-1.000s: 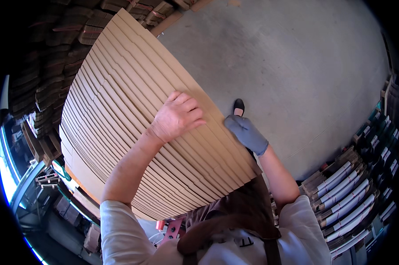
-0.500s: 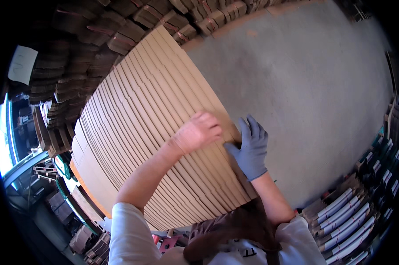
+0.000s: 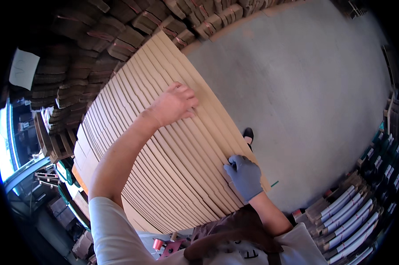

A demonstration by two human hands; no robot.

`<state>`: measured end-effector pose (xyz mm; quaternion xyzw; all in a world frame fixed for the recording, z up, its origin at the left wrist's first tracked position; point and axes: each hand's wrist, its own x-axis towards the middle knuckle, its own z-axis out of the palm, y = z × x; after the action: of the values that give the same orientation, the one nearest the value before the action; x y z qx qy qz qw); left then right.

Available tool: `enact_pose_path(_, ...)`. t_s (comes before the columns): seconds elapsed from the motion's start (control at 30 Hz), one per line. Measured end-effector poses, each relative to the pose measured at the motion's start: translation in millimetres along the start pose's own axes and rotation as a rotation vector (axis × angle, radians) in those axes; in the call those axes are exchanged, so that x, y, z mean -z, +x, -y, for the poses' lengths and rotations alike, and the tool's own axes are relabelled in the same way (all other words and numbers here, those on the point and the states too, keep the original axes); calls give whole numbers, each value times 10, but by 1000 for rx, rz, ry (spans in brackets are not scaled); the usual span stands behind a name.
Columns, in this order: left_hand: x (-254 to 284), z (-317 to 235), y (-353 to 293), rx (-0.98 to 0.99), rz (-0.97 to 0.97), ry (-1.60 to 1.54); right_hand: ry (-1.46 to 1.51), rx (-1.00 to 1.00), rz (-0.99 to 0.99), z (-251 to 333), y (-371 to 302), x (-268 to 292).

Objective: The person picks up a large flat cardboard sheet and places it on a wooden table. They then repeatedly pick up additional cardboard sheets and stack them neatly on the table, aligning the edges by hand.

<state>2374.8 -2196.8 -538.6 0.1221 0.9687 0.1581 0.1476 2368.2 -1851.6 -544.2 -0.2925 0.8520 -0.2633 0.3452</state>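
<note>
Working over a fanned stack of brown cardboard sheets (image 3: 182, 163), lying slantwise in front of the brown apron (image 3: 221, 224) and reaching toward tied cardboard bundles (image 3: 146, 24). Holding bare left hand (image 3: 174, 105) over the upper middle of the fan, bending fingers with small gaps; not telling pinching from mere resting at the fingertips. Curling gray-gloved right hand (image 3: 245, 176) at the fan's right margin, near the lower corner, bringing thumb close to forefinger; again not telling pinching from touching. Judging best practice: spreading pressure across both hands, sparing the thin edges from denting, evening the steps between overlapping sheets, and probably guarding most against slipping at the margin beside the concrete floor (image 3: 305, 110).
</note>
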Motion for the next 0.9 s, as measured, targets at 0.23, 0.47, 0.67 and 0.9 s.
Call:
enact_pose_path(0.23, 199, 118, 110, 44, 184, -88, 27, 0, 25, -22, 31, -27)
enact_pose_path(0.47, 181, 263, 201, -7, 218, -173, 2, 35, -57, -33, 43, -81)
enact_pose_path(0.67, 186, 315, 276, 0, 266, -249, 4, 48, -69, -67, 49, -107)
enact_pose_path(0.9, 190, 355, 324, 19, 318, -256, 50, 57, -67, -102, 74, -119)
